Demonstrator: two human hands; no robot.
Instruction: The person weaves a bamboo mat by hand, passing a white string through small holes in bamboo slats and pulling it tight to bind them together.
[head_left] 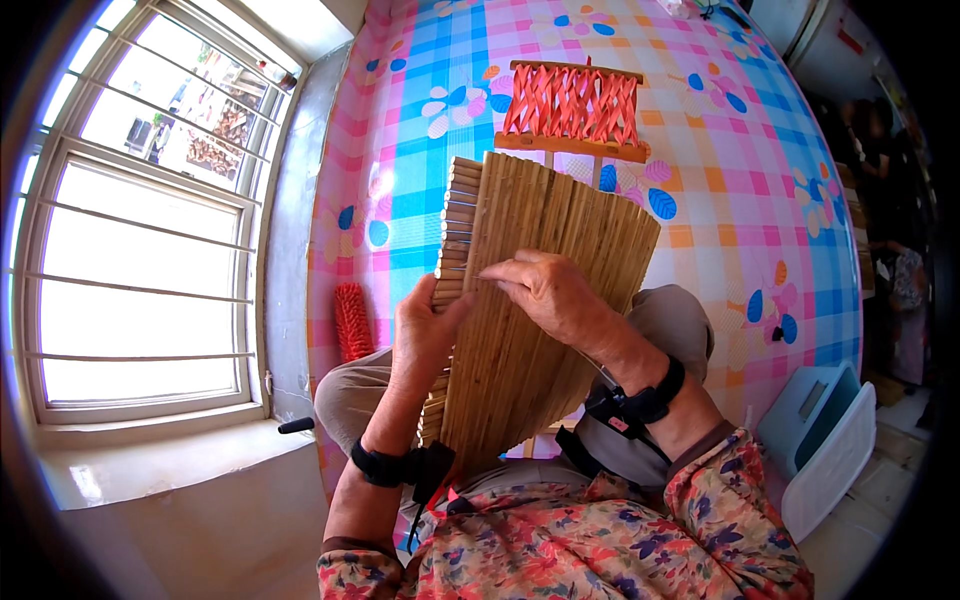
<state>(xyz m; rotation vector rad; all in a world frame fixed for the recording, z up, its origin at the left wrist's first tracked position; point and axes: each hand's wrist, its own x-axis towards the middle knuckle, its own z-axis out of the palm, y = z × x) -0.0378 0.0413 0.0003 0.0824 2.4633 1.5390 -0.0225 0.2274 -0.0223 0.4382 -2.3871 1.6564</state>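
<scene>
A stiff mat of tan plant stalks [545,350] lies tilted across my lap, its stalks side by side. Along its left edge runs a second layer of stalks [460,215], their pale cut ends facing left. My left hand [425,325] grips that edge, with the thumb on top and the fingers beneath, partly hidden. Over the mat, my right hand [550,290] has its thumb and forefinger pinched together close to the same edge, near the left thumb. Whatever may be between those fingertips is too small to make out. Dark straps with small devices sit on both wrists.
A small wooden stool with a red corded seat [572,105] stands beyond the mat on the checked, flowered sheet [750,240]. A red fluffy duster [352,320] lies by my left knee, near the barred window [150,280]. To the right are a blue bin [808,405] and white lid [835,460].
</scene>
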